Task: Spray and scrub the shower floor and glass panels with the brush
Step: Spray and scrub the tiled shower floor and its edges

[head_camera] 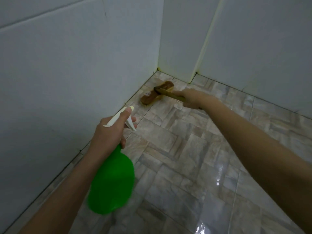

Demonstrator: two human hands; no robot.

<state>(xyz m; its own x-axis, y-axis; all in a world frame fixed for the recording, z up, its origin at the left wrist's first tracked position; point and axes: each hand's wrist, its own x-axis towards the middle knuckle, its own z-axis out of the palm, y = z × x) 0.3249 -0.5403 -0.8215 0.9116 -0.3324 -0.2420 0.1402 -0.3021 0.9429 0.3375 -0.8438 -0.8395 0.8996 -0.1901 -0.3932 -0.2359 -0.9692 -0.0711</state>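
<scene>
My left hand (109,132) grips the neck of a green spray bottle (112,181), whose white nozzle (121,115) points toward the corner of the floor. A finger rests on the white trigger. My right hand (191,98) reaches out and holds the handle of a wooden scrub brush (157,92). The brush head lies flat on the floor near the wall corner, bristles down. The shower floor (185,166) is made of wet, glossy beige and grey tiles. No glass panel is in sight.
Pale wall tiles (67,73) rise on the left and meet another tiled wall (253,48) at the back. Yellowish grout runs down the corner joints. Light reflects off wet floor at the lower right.
</scene>
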